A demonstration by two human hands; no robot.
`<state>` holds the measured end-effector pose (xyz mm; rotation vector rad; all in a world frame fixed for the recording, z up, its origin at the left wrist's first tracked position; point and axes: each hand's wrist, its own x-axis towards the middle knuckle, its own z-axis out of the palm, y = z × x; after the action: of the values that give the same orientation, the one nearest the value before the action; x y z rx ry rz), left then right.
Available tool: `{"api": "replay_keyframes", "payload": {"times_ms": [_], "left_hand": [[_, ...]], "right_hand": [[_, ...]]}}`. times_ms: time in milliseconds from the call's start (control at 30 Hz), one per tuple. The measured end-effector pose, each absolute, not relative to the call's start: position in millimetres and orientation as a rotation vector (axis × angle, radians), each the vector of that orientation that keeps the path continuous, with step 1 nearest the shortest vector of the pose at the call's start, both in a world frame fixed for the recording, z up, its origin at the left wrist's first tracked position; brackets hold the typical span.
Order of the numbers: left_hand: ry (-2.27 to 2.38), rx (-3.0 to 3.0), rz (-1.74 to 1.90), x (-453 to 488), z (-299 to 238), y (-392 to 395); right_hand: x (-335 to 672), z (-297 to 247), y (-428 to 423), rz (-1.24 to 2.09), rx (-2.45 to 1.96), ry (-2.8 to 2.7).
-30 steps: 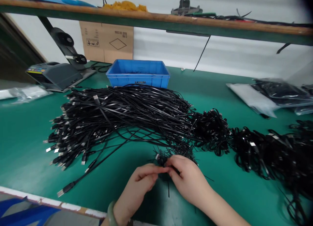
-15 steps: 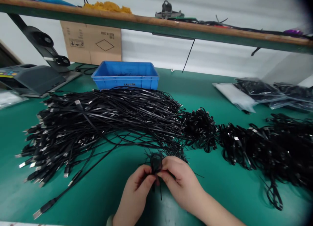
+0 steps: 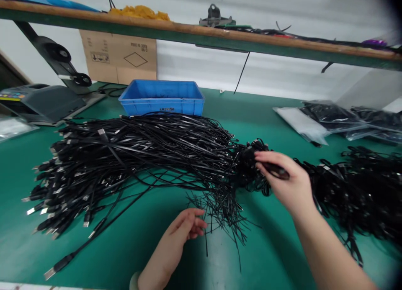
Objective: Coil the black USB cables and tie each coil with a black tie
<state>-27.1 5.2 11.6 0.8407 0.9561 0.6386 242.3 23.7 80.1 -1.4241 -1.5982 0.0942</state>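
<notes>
My right hand [image 3: 287,181] reaches out over the heap of coiled black cables [image 3: 345,185] and its fingers are closed on a small coiled black cable [image 3: 274,170]. My left hand [image 3: 185,227] rests on the green table near me, fingers loosely curled and apart, holding nothing. Right beside its fingertips lies a scatter of thin black twist ties [image 3: 222,212]. A big pile of uncoiled black USB cables [image 3: 125,156] spreads across the left and middle of the table, their plugs pointing left.
A blue plastic bin [image 3: 161,98] stands behind the cable pile. A grey machine [image 3: 40,99] with rollers sits at far left, a cardboard box [image 3: 117,57] against the wall. Bagged cables [image 3: 333,116] lie at far right. A wooden shelf [image 3: 201,34] runs overhead.
Both hands were pinched together on a small cable bundle near me. Now my right hand has carried it away to the right heap, and my left hand has let go and stays low.
</notes>
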Motion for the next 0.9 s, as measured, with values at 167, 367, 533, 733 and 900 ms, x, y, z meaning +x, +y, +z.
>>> {"api": "replay_keyframes", "payload": {"times_ms": [167, 367, 533, 733, 900], "left_hand": [[1.021, 0.912, 0.631, -33, 18, 5], [1.064, 1.019, 0.676, -26, 31, 6], [1.128, 1.154, 0.719, -33, 39, 4], [1.356, 1.868, 1.031, -54, 61, 8], [1.071, 2.541, 0.88, -55, 99, 16]], "right_hand": [[271, 72, 55, -0.308, -1.667, -1.796], [172, 53, 77, -0.044, -1.513, -2.023], [137, 45, 104, -0.008, -1.548, -2.016], [143, 72, 77, 0.002, -1.313, -2.103], [161, 118, 8, 0.038, -1.048, -2.327]]}}
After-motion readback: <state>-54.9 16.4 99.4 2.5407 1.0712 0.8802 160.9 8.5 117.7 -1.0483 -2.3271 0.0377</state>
